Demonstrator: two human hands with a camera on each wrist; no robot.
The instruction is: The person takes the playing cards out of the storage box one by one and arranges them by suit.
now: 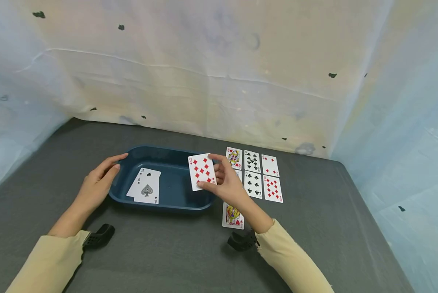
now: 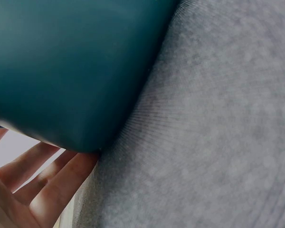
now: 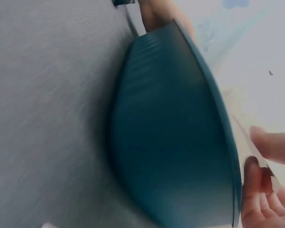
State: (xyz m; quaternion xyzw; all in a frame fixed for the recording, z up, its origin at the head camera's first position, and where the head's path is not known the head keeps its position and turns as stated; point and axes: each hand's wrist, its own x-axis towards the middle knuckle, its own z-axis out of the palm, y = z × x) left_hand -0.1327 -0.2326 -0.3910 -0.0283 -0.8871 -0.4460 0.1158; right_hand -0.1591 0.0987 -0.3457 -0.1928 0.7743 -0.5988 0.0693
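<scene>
My right hand (image 1: 227, 181) pinches a nine of diamonds playing card (image 1: 202, 171) between thumb and fingers, face up, above the right end of a dark blue tray (image 1: 160, 208). In the right wrist view the card (image 3: 249, 137) shows nearly edge-on beyond the tray wall. My left hand (image 1: 98, 181) touches the tray's left end with fairly straight fingers; the left wrist view shows its fingers (image 2: 61, 190) against the outer wall. Inside the tray, an ace of spades (image 1: 147, 190) overlaps a three of spades (image 1: 134, 189).
Right of the tray, several face-up cards lie in rows, among them a four of diamonds (image 1: 270, 165), a six of clubs (image 1: 253, 184) and a jack of hearts (image 1: 233, 216). My right hand partly hides some. A pale sheet (image 1: 219, 97) hangs behind the grey table (image 1: 314, 244).
</scene>
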